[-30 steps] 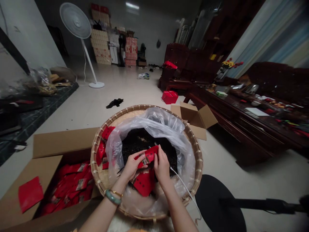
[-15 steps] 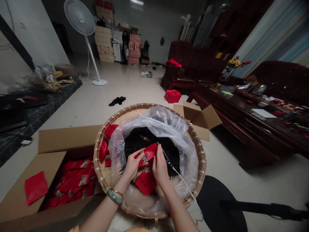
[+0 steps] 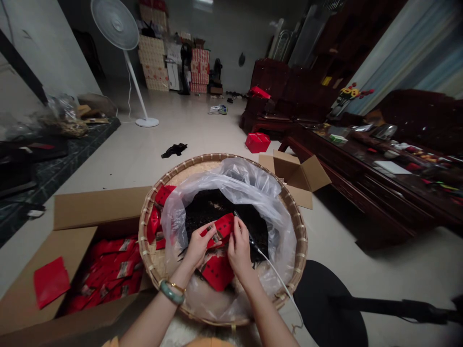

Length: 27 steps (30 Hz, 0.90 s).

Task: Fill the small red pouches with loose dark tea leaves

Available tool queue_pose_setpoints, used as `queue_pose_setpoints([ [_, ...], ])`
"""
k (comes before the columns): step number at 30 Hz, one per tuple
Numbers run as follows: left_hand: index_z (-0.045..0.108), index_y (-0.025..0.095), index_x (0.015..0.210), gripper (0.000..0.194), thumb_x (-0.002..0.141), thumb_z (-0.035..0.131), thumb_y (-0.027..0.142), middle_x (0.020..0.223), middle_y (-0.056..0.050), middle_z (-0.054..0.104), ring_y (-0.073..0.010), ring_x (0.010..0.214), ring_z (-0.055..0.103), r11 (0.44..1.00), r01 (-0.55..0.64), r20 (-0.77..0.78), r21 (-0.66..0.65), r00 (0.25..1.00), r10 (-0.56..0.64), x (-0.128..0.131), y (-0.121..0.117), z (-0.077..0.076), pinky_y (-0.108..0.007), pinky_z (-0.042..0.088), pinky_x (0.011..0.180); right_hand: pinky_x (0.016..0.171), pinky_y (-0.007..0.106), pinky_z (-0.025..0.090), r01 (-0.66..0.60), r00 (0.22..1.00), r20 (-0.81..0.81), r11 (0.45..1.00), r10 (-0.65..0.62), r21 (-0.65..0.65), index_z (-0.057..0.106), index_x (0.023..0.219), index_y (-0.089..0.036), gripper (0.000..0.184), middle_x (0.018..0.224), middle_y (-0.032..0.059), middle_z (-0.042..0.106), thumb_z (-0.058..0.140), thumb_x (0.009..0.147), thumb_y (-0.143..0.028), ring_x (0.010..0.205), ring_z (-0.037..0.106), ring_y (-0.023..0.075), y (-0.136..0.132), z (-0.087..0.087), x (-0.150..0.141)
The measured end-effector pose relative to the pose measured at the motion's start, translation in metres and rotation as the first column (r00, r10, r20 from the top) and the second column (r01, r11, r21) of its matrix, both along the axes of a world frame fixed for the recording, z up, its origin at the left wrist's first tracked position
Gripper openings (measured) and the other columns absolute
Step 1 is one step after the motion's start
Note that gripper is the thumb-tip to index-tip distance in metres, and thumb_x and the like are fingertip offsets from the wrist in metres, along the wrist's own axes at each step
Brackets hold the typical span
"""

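Both my hands hold one small red packet (image 3: pixel 223 226) over a clear plastic bag (image 3: pixel 253 193) full of dark loose tea (image 3: pixel 210 209). My left hand (image 3: pixel 197 246), with a green bangle at the wrist, pinches the packet's left end. My right hand (image 3: pixel 238 248) pinches its right end. The bag sits in a round woven basket tray (image 3: pixel 300 236). More red packets (image 3: pixel 217 272) lie in the bag's mouth just below my hands, and others lie (image 3: pixel 159 212) on the tray at the left. A thin dark tool with a white cord (image 3: pixel 275 277) lies across the bag by my right hand.
An open cardboard box (image 3: pixel 72 212) of red packets (image 3: pixel 108 270) stands left of the tray, an empty open box (image 3: pixel 296 176) behind it. A dark wooden table (image 3: pixel 379 188) runs along the right. A standing fan (image 3: pixel 119 29) and stacked cartons (image 3: pixel 155 62) are far back. A black stool (image 3: pixel 325 308) is at lower right.
My hands and the red packet have stayed almost in place over the bag; only the view has shifted slightly.
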State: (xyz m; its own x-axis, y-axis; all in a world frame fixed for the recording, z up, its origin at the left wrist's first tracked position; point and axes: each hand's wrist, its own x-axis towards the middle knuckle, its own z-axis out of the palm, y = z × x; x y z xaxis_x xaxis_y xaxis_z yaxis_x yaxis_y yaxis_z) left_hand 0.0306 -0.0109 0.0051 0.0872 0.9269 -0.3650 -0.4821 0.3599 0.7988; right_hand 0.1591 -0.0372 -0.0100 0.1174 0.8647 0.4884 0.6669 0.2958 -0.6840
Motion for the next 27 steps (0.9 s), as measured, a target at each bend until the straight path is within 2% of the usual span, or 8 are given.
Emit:
queue_pose_setpoints([
  [3, 0.066, 0.013, 0.1, 0.039, 0.065, 0.075, 0.028, 0.081, -0.005, 0.069, -0.0141, 0.068, 0.065, 1.0, 0.005, 0.009, 0.016, 1.0, -0.005, -0.002, 0.0, -0.001, -0.028, 0.059, 0.058, 0.097, 0.041, 0.038, -0.01, 0.999, -0.044, 1.0, 0.01, -0.009, 0.046, 0.126, -0.02, 0.04, 0.125, 0.0123, 0.047, 0.034, 0.089, -0.016, 0.116, 0.044, 0.0213, 0.001, 0.004, 0.001],
  [6, 0.067, 0.012, 0.097, 0.038, 0.063, 0.076, 0.029, 0.078, -0.005, 0.069, -0.0137, 0.068, 0.064, 0.999, 0.041, -0.019, 0.023, 0.999, -0.04, -0.004, 0.0, 0.0, -0.028, 0.058, 0.061, 0.085, 0.038, 0.043, 0.115, 0.991, -0.07, 0.993, -0.117, -0.035, 0.058, 0.1, -0.019, 0.02, 0.104, 0.0099, 0.054, 0.046, 0.087, -0.028, 0.099, 0.05, 0.0218, 0.004, 0.01, 0.008],
  [9, 0.069, 0.012, 0.093, 0.038, 0.062, 0.077, 0.032, 0.08, -0.006, 0.07, -0.0144, 0.069, 0.064, 0.995, 0.096, -0.041, 0.025, 0.995, -0.095, -0.005, -0.001, 0.001, -0.028, 0.058, 0.063, 0.075, 0.034, 0.043, 0.192, 0.981, 0.013, 0.981, -0.192, -0.032, 0.059, 0.076, -0.019, 0.018, 0.086, 0.0063, 0.054, 0.055, 0.083, -0.035, 0.083, 0.048, 0.0204, 0.007, 0.015, 0.017],
  [11, 0.069, 0.012, 0.093, 0.038, 0.064, 0.074, 0.036, 0.083, -0.007, 0.07, -0.0153, 0.072, 0.064, 0.992, 0.124, -0.036, 0.025, 0.992, -0.123, -0.005, -0.001, 0.003, -0.029, 0.057, 0.063, 0.069, 0.031, 0.041, 0.13, 0.99, 0.05, 0.991, -0.129, -0.019, 0.056, 0.066, -0.02, 0.022, 0.075, 0.0038, 0.054, 0.055, 0.084, -0.033, 0.075, 0.047, 0.0186, 0.007, 0.018, 0.02],
  [15, 0.069, 0.012, 0.095, 0.041, 0.073, 0.065, 0.046, 0.082, -0.009, 0.071, -0.017, 0.074, 0.065, 0.991, 0.137, 0.011, -0.002, 0.991, -0.137, -0.008, -0.001, 0.006, -0.029, 0.056, 0.063, 0.068, 0.029, 0.041, -0.011, 1.0, 0.005, 1.0, 0.011, -0.024, 0.058, 0.067, -0.019, 0.02, 0.071, 0.0037, 0.059, 0.054, 0.084, -0.028, 0.073, 0.051, 0.0174, 0.004, 0.021, 0.02],
  [19, 0.07, 0.011, 0.092, 0.04, 0.072, 0.066, 0.045, 0.077, -0.008, 0.071, -0.0168, 0.07, 0.065, 0.993, 0.112, 0.014, -0.022, 0.994, -0.112, -0.012, 0.0, 0.006, -0.028, 0.055, 0.061, 0.073, 0.031, 0.044, -0.122, 0.982, -0.163, 0.979, 0.095, -0.164, 0.064, 0.073, -0.019, 0.017, 0.073, 0.0038, 0.064, 0.058, 0.08, -0.033, 0.075, 0.056, 0.0181, 0.003, 0.024, 0.017],
  [22, 0.07, 0.009, 0.091, 0.045, 0.069, 0.067, 0.048, 0.07, -0.009, 0.071, -0.016, 0.06, 0.064, 0.988, 0.153, -0.015, -0.005, 0.988, -0.154, -0.013, 0.001, 0.005, -0.027, 0.053, 0.056, 0.071, 0.031, 0.047, -0.289, 0.904, -0.397, 0.91, 0.158, -0.297, 0.068, 0.085, -0.017, 0.025, 0.078, 0.0046, 0.068, 0.061, 0.077, -0.04, 0.074, 0.059, 0.0185, 0.004, 0.024, 0.018],
  [27, 0.07, 0.007, 0.089, 0.052, 0.067, 0.066, 0.054, 0.061, -0.007, 0.07, -0.015, 0.05, 0.061, 0.981, 0.192, -0.107, 0.003, 0.976, -0.191, -0.013, 0.002, 0.005, -0.026, 0.05, 0.05, 0.067, 0.032, 0.049, -0.536, 0.745, -0.635, 0.748, 0.203, -0.391, 0.071, 0.085, -0.015, 0.04, 0.072, 0.004, 0.068, 0.059, 0.076, -0.052, 0.067, 0.06, 0.0182, 0.004, 0.024, 0.022],
])
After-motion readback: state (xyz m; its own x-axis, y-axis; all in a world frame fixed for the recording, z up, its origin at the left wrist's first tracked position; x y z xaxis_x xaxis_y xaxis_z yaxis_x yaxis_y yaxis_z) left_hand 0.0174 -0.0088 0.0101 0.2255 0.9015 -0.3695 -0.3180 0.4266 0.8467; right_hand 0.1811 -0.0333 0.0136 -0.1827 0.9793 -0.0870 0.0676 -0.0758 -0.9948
